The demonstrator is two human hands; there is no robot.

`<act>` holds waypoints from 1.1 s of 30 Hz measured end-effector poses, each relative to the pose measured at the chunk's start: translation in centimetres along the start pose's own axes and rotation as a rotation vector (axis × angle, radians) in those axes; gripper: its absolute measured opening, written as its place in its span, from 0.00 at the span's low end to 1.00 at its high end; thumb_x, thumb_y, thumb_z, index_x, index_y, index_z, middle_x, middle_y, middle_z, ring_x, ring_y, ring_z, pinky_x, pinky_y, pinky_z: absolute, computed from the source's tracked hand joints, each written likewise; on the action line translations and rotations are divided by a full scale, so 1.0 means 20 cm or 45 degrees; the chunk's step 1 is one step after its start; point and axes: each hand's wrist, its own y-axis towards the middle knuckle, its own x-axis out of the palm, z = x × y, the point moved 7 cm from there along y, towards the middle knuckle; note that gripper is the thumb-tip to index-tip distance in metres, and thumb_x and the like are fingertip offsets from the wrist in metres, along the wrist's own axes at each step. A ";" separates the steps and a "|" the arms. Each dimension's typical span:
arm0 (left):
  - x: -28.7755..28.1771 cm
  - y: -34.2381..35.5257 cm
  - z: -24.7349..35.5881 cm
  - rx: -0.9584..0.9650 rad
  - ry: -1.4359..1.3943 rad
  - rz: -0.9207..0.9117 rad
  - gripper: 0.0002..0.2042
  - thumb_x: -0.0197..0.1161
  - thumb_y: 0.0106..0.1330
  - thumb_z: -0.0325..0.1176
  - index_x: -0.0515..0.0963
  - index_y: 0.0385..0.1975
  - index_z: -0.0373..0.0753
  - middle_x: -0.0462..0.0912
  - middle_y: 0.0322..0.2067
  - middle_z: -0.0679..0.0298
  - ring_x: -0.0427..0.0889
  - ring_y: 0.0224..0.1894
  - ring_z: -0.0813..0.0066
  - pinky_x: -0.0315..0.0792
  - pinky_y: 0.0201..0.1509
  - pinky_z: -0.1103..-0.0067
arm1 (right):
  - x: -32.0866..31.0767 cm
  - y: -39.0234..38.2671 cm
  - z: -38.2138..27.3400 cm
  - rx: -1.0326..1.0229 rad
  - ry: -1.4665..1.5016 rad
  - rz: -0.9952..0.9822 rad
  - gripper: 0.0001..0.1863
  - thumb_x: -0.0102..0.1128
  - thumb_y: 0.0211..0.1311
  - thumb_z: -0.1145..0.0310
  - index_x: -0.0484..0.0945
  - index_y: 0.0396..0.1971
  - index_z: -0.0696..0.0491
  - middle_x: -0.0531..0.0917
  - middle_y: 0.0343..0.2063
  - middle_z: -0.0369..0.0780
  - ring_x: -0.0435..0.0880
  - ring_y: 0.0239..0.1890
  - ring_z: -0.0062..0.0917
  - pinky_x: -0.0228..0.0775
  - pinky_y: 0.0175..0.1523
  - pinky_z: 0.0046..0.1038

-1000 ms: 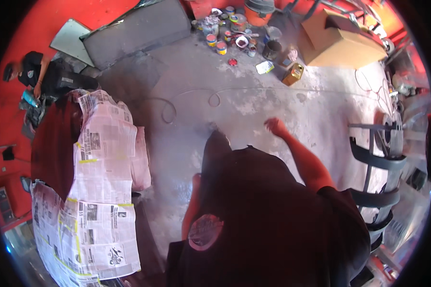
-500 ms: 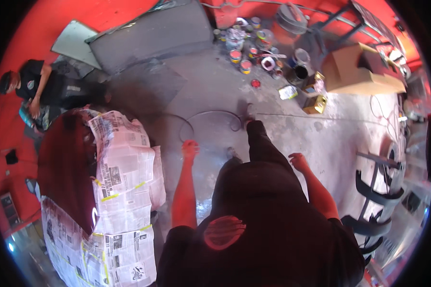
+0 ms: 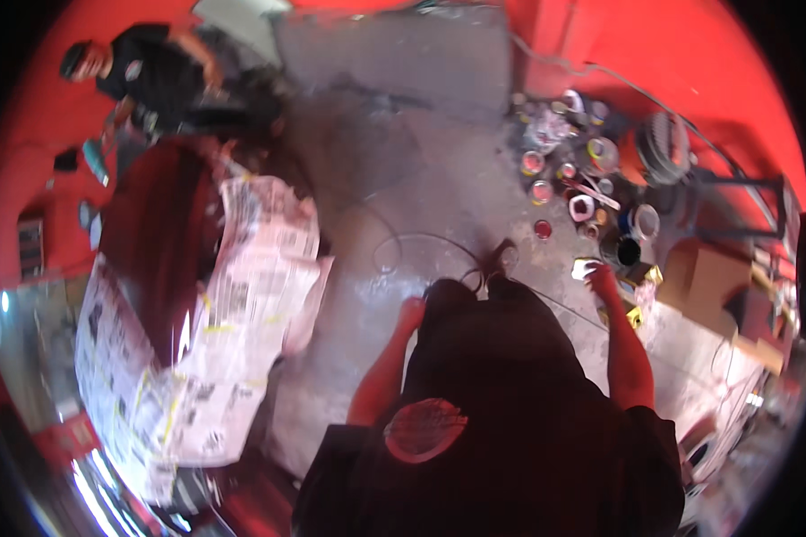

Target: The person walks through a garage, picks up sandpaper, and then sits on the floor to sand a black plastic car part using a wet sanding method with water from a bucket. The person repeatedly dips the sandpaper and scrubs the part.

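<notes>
Newspaper [image 3: 264, 237] covers part of dark red panel [image 3: 157, 259], rest bare. Left hand [image 3: 411, 314] clear, right hand [image 3: 603, 281] near gold tin [image 3: 635, 317]; fingers blurred, can't tell if together.

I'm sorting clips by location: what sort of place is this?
Probably a vehicle body or paint workshop: newspaper sheets cover part of a glossy dark red body, and paint-like cans stand clustered on the grey floor.

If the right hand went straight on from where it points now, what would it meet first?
In the picture, the right hand would first meet the small pale flat piece just beyond it. That seems to lie on the floor; depth is unclear, so the hand might pass above it.
</notes>
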 end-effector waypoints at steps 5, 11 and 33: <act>-0.35 0.08 0.62 -0.096 -0.552 0.272 0.14 0.62 0.63 0.37 0.79 0.46 0.38 0.86 0.32 0.53 0.86 0.35 0.60 0.78 0.41 0.68 | -0.22 0.43 -0.46 0.187 0.227 -0.087 0.21 0.51 0.62 0.74 0.73 0.57 0.54 0.83 0.29 0.38 0.78 0.21 0.17 0.67 0.21 0.21; -0.31 0.25 0.73 0.006 -0.463 0.455 0.13 0.62 0.62 0.37 0.80 0.45 0.41 0.86 0.33 0.54 0.86 0.37 0.58 0.78 0.43 0.67 | 0.09 0.56 -0.23 0.445 0.770 -0.557 0.16 0.55 0.67 0.61 0.76 0.51 0.50 0.81 0.29 0.34 0.77 0.20 0.18 0.67 0.22 0.21; -0.99 1.47 0.57 -0.091 -0.551 0.254 0.16 0.59 0.56 0.43 0.79 0.41 0.42 0.83 0.43 0.51 0.81 0.47 0.47 0.75 0.51 0.57 | 0.21 1.52 -1.50 -0.045 -0.259 -0.447 0.18 0.52 0.63 0.73 0.78 0.53 0.55 0.83 0.26 0.35 0.78 0.24 0.16 0.72 0.31 0.20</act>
